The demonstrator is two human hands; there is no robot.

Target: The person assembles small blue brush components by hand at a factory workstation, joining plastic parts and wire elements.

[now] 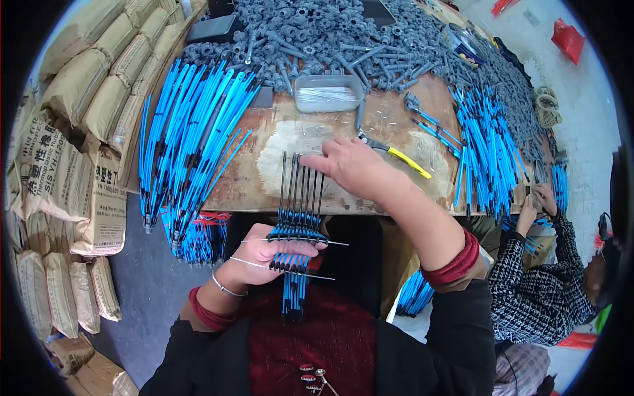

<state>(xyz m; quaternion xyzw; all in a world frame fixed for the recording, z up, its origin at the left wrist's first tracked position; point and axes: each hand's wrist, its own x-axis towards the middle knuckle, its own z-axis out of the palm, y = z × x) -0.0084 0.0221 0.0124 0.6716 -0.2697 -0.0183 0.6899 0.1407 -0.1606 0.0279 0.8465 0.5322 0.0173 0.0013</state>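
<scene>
My left hand [254, 254] is closed around a row of blue rods with black ends [294, 231], held over my lap at the table's front edge. Two thin metal wires [317, 276] run crosswise through the black joints of the row. Long black rod ends fan out toward the table. At their far tips is my right hand [356, 165], its fingers bent and pressed against several of them; its palm side is hidden. Just beyond that hand lie pliers with yellow handles [409, 162]. A clear plastic tray [328, 107] of thin metal pins stands farther back.
Grey plastic fittings [317, 30] are heaped across the table's back. Bundles of blue rods lie at left [198, 125] and right [485, 145]. Paper sacks [86, 79] are stacked along the left. A co-worker [541, 277] sits at right, hands on the table edge.
</scene>
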